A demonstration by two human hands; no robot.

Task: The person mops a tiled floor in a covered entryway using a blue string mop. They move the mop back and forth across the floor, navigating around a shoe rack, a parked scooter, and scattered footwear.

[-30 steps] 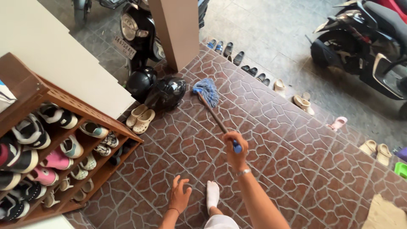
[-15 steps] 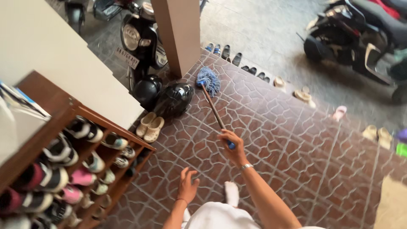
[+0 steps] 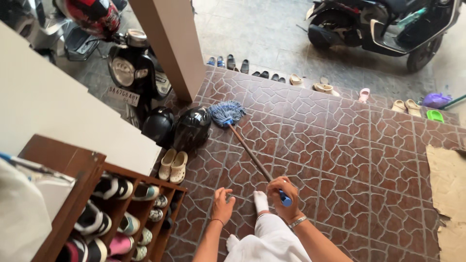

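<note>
My right hand (image 3: pixel 282 195) is shut on the blue end of a mop handle (image 3: pixel 250 155), a brown stick that runs up and left across the brown tiled floor (image 3: pixel 349 155). The blue string mop head (image 3: pixel 226 112) lies on the tiles beside two black helmets (image 3: pixel 192 128). My left hand (image 3: pixel 222 205) hangs free and holds nothing, fingers loosely spread, just left of my white-socked foot (image 3: pixel 261 200).
A wooden shoe rack (image 3: pixel 121 204) full of shoes stands at lower left, beige clogs (image 3: pixel 174 165) beside it. A pillar (image 3: pixel 170 43) and parked scooters (image 3: pixel 383 24) are beyond. Sandals (image 3: pixel 324 88) line the tile edge. Cardboard (image 3: pixel 447 194) lies at right.
The view has tilted and shifted. My right hand has pulled the mop back toward me; the mop head slid away from the pillar. My left hand stays loose near my foot.
</note>
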